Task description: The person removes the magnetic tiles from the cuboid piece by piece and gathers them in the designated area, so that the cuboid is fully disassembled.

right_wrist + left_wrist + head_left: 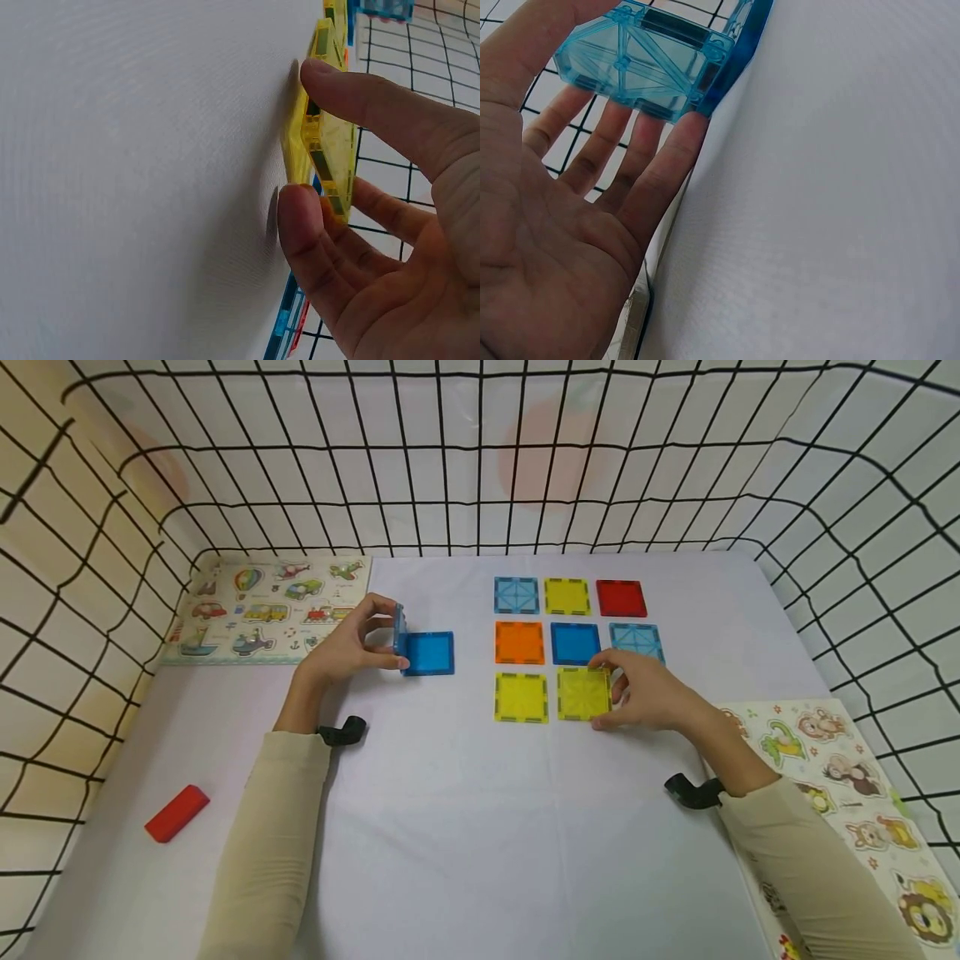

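My left hand [341, 647] pinches a light blue magnetic tile [400, 628] that stands upright. Its foot is at the left edge of a blue tile [431, 653] lying flat. In the left wrist view the upright tile [641, 64] shows diagonal ribs, with the thumb on one side and fingertips along its lower edge. My right hand [652, 693] holds a yellow magnetic tile [583, 695] by its right side, between thumb and fingers. In the right wrist view this yellow tile [335, 142] tilts away from the white surface.
Further tiles lie in rows: yellow [521, 697], orange [519, 643], dark blue [575, 644], light blue [637, 641], red [622, 598] and others behind. Picture boards lie at back left [262, 610] and right [855, 760]. A red block [177, 814] is at left. Black wire mesh [480, 502] surrounds the table.
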Tool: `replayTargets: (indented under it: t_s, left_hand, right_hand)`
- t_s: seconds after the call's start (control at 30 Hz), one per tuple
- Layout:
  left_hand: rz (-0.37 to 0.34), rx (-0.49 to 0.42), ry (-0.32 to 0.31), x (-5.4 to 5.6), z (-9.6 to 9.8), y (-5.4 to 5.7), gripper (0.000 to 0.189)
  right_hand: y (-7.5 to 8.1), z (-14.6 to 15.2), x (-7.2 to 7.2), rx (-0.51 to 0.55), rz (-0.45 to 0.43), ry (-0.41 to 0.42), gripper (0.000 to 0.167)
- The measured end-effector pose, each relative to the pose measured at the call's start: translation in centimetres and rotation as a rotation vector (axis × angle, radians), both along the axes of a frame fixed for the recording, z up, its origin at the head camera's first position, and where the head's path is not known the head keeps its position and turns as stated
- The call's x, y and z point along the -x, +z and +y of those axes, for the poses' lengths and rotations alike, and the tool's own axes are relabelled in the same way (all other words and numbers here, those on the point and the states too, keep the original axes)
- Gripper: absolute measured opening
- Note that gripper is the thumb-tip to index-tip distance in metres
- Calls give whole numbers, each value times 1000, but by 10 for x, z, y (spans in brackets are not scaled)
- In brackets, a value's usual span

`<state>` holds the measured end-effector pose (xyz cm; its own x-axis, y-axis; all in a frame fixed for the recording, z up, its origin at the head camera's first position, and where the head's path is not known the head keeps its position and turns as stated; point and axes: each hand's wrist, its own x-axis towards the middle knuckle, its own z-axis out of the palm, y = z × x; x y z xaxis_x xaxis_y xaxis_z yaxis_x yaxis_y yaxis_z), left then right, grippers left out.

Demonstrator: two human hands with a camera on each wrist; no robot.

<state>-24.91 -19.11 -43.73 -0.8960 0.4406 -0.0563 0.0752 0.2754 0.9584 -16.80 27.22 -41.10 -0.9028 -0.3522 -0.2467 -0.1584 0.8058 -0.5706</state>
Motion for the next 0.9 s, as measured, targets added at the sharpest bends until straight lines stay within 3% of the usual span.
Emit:
replayTargets:
  t_s: [0.47, 0.63, 0.9]
  left_hand:
    - [-5, 5, 13, -2, -2, -1, 77]
    - [3, -20, -16, -3, -2, -2, 77]
    - [17, -21, -42, -1, 0, 0, 76]
  right_hand:
    - [0, -4, 2, -73, 4, 11, 83]
    - [4, -3, 1, -75, 17, 10, 85]
    - [8, -7, 10, -6, 99, 3, 69]
